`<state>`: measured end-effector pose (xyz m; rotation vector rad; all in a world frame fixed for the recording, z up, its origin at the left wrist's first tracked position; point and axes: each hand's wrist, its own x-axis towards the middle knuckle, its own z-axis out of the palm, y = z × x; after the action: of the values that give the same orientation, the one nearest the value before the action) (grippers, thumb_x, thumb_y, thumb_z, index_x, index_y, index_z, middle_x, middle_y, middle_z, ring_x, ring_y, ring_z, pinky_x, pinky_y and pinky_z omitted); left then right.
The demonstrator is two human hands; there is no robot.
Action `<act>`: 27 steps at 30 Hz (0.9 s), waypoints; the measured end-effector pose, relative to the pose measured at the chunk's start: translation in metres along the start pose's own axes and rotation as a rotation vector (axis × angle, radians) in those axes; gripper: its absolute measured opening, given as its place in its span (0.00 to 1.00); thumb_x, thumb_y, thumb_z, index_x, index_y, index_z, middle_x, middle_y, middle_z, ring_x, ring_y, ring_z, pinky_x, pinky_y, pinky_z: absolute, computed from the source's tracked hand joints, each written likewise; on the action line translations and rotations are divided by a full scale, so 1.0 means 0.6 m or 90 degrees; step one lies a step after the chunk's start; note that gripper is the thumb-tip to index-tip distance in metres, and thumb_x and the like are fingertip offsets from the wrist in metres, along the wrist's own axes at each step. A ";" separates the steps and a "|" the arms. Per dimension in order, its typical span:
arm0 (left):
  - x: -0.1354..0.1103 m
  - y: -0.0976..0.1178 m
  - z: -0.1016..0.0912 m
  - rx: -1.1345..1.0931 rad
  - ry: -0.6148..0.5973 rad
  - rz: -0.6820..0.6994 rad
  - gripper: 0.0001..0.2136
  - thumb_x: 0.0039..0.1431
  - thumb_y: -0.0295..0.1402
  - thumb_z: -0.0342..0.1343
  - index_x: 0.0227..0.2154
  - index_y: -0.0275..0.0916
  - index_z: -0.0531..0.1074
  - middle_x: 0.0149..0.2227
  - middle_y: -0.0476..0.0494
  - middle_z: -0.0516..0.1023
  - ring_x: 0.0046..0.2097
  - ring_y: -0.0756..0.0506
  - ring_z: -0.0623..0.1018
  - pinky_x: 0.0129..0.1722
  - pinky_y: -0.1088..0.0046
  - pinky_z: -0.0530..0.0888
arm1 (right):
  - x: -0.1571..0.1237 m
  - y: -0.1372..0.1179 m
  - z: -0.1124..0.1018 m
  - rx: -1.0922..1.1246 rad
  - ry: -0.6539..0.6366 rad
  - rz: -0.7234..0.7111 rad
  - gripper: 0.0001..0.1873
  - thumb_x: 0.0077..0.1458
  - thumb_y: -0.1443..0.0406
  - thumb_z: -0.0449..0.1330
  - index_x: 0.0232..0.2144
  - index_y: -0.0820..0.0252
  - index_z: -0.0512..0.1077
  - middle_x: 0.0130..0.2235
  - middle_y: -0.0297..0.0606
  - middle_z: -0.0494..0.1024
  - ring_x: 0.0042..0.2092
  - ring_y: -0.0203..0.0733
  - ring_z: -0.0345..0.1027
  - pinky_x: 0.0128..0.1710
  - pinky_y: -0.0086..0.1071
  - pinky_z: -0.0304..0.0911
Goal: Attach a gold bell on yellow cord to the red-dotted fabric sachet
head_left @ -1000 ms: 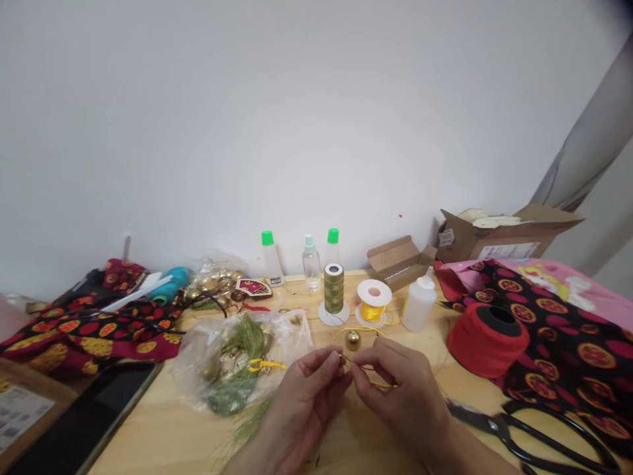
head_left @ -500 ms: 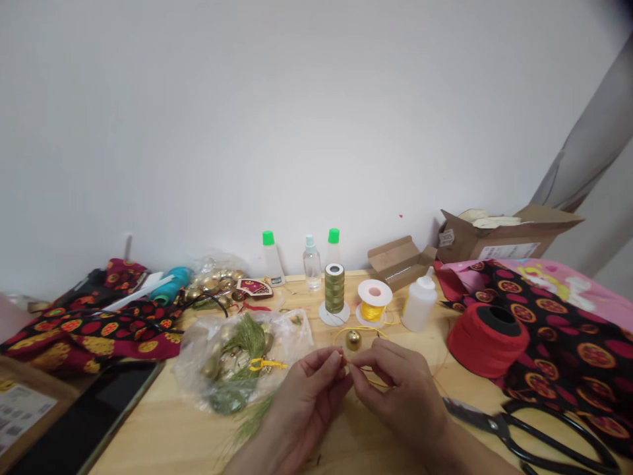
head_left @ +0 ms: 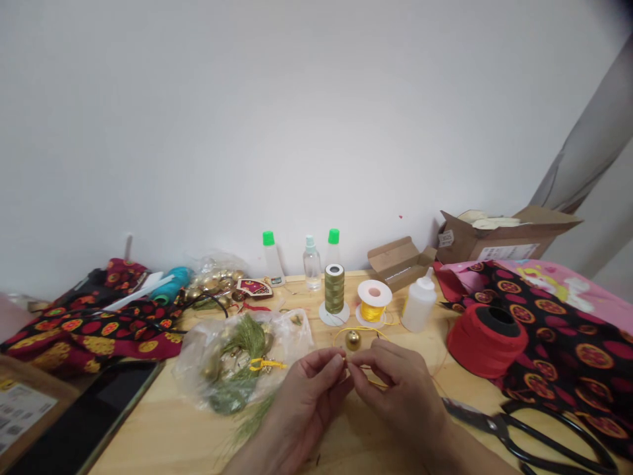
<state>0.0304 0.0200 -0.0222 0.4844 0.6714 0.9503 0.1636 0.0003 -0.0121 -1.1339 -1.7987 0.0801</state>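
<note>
My left hand (head_left: 319, 386) is closed in a pinch, its thumb and forefinger gripping a bit of yellow cord (head_left: 366, 328). Close against it, my right hand (head_left: 395, 389) pinches the same cord at the fingertips; the gripped part is mostly hidden. A round gold bell (head_left: 353, 340) rests on the table just beyond the fingers, with the cord curving around it. Farther back stands the white spool (head_left: 374, 292) wound with yellow cord. A spool of olive thread (head_left: 335, 290) is upright to its left.
Left of my hands lies a plastic bag (head_left: 192, 349) with green tassels and gold bells. Black-handled scissors (head_left: 499, 425) and a red thread cone (head_left: 487, 343) are on the right. A squeeze bottle (head_left: 419, 303) stands behind. A phone (head_left: 103, 409) lies at the left edge.
</note>
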 end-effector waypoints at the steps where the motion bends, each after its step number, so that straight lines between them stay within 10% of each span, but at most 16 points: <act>1: 0.000 0.000 0.000 0.001 0.002 0.000 0.05 0.39 0.22 0.62 0.23 0.32 0.73 0.24 0.45 0.77 0.27 0.52 0.75 0.31 0.79 0.71 | 0.000 0.001 0.000 0.002 0.000 -0.003 0.07 0.46 0.71 0.54 0.23 0.60 0.71 0.17 0.30 0.65 0.19 0.30 0.57 0.19 0.23 0.54; 16: 0.003 0.010 -0.003 0.258 0.039 0.109 0.08 0.40 0.32 0.61 0.16 0.31 0.72 0.16 0.50 0.71 0.22 0.54 0.67 0.24 0.82 0.63 | -0.001 0.005 -0.002 0.023 -0.063 0.004 0.08 0.49 0.69 0.54 0.26 0.59 0.74 0.17 0.30 0.63 0.19 0.31 0.56 0.19 0.23 0.51; 27: 0.002 0.013 -0.001 0.370 0.058 0.143 0.09 0.40 0.36 0.60 0.17 0.34 0.72 0.17 0.52 0.71 0.22 0.54 0.66 0.24 0.81 0.62 | -0.002 0.006 0.007 0.125 -0.133 0.187 0.09 0.46 0.66 0.55 0.27 0.59 0.76 0.15 0.26 0.53 0.19 0.30 0.48 0.19 0.24 0.45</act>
<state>0.0262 0.0251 -0.0181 1.0520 0.9964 0.9862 0.1629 0.0033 -0.0170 -1.2752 -1.7461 0.5549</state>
